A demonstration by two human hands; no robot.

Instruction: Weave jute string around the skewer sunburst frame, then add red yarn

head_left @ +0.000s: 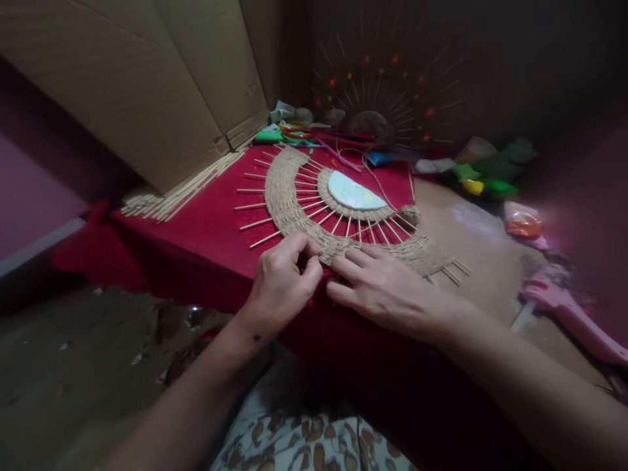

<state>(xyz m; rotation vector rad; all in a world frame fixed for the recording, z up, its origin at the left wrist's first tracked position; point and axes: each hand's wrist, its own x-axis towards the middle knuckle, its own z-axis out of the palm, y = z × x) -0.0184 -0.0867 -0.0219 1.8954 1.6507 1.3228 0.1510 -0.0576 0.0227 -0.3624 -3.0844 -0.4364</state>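
A half-round woven fan of thin wooden sticks and tan twine lies on the red cloth; its broad outer woven band curves round a smaller inner band. In the middle sits a pale blue half-disc. At the band's near edge my left hand is closed in a pinch, and what lies between thumb and finger is hidden. Just right of it, my right hand grips the same edge, fingers on top of the weave. A small ball of twine rests at the fan's right end.
Loose sticks lie by a large cardboard sheet at the left. Scissors and coloured odds and ends are piled at the back. A pink glue gun is at the right. Another stick sunburst with red flowers stands behind.
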